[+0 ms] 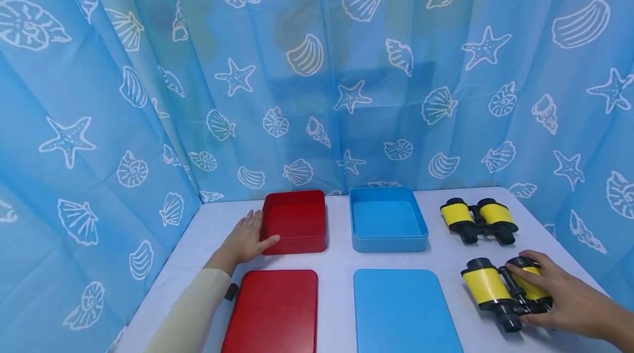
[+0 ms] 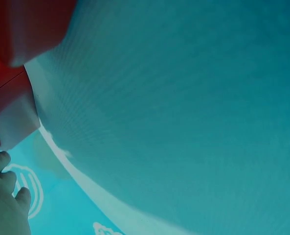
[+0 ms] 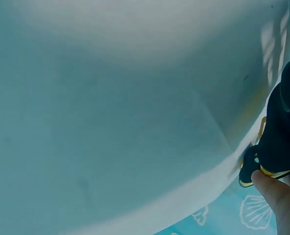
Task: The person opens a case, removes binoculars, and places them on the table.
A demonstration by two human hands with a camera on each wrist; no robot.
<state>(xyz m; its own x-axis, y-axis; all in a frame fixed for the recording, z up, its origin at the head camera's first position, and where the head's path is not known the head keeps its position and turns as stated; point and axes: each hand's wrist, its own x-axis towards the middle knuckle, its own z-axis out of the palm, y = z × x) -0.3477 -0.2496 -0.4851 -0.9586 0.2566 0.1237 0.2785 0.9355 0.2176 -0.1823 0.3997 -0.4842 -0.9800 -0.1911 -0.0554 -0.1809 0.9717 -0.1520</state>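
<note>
My left hand [image 1: 250, 240] rests against the left side of an open red box [image 1: 299, 245], fingers straight and thumb at its front rim. In the left wrist view, the fingers [image 2: 7, 183] show at the lower left below red surfaces. On the right, my right hand [image 1: 569, 298] grips the right barrel of the near yellow-and-black binoculars [image 1: 487, 285]. Part of these binoculars [image 3: 281, 137] also shows in the right wrist view, the thumb [image 3: 267, 186] against them. Behind them, a second similar pair of binoculars [image 1: 495, 215] lies untouched on the white table [image 1: 339, 287].
An open blue box [image 1: 389, 244] stands right of the red one. In front lie a flat red lid [image 1: 277, 309] and a flat blue lid [image 1: 401, 309]. A small black object [image 1: 231, 291] sits beside the red lid. A blue shell-patterned curtain [image 1: 317, 94] surrounds the table.
</note>
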